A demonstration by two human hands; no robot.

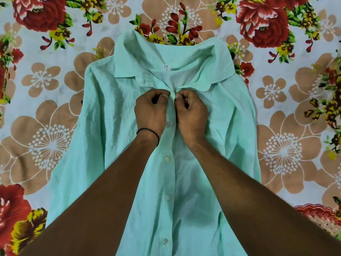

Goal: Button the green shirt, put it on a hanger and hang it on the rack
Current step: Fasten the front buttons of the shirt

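The pale green shirt (114, 115) lies flat, front up, on a flowered bedsheet, collar at the far end. Several white buttons run down its placket; one button (168, 124) shows just below my hands. My left hand (150, 111) pinches the left placket edge just under the collar. My right hand (191, 112) pinches the right edge beside it, fingertips nearly touching the left ones. The top button is hidden between my fingers. No hanger or rack is in view.
The flowered bedsheet (46, 74) spreads out on all sides of the shirt. The sleeves lie folded along the shirt's left and right sides. A black band circles my left wrist (153, 133).
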